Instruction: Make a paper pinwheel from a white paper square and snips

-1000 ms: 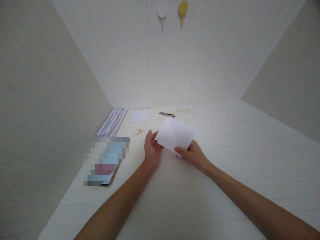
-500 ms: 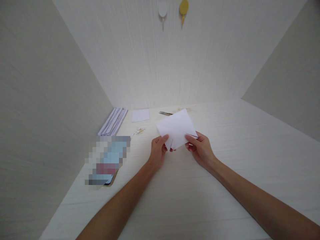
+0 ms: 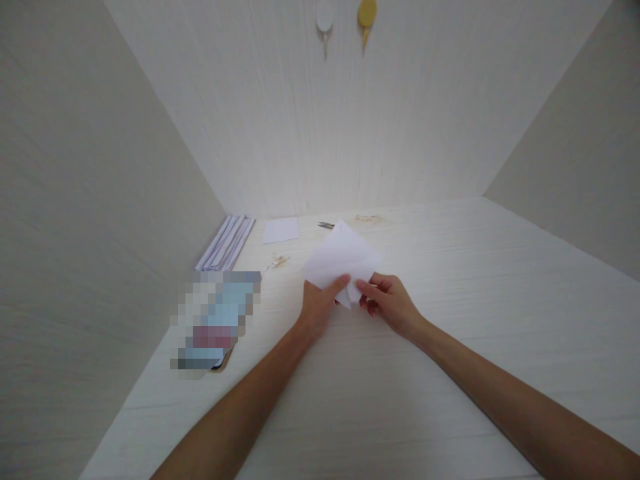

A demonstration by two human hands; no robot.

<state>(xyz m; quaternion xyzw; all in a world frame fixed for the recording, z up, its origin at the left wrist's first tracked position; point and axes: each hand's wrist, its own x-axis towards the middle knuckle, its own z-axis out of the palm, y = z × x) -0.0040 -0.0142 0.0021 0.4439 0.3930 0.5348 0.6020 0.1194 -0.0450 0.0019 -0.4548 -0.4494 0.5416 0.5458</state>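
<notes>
Both hands hold one sheet of white paper (image 3: pixel 343 253) above the table, with a corner pointing away from me. My left hand (image 3: pixel 320 303) pinches its near left part, thumb lying on top. At the near right edge, my right hand (image 3: pixel 390 300) grips the paper between thumb and fingers, where a small flap or cut shows. The fingertips under the sheet are mostly hidden. Just beyond the paper lies a pair of small scissors or snips (image 3: pixel 326 225), its handle end covered by the sheet.
A stack of folded white papers (image 3: pixel 226 243) lies at the left wall. Beside it is a flat white paper square (image 3: pixel 281 231). Small brownish scraps (image 3: pixel 280 261) lie nearby. A blurred phone-like object (image 3: pixel 220 320) is at the left. Two hooks (image 3: pixel 367 15) hang on the back wall.
The paper has turned so that a corner points away, and it has shifted slightly left. My right hand has moved left along its near edge, closer to my left hand.
</notes>
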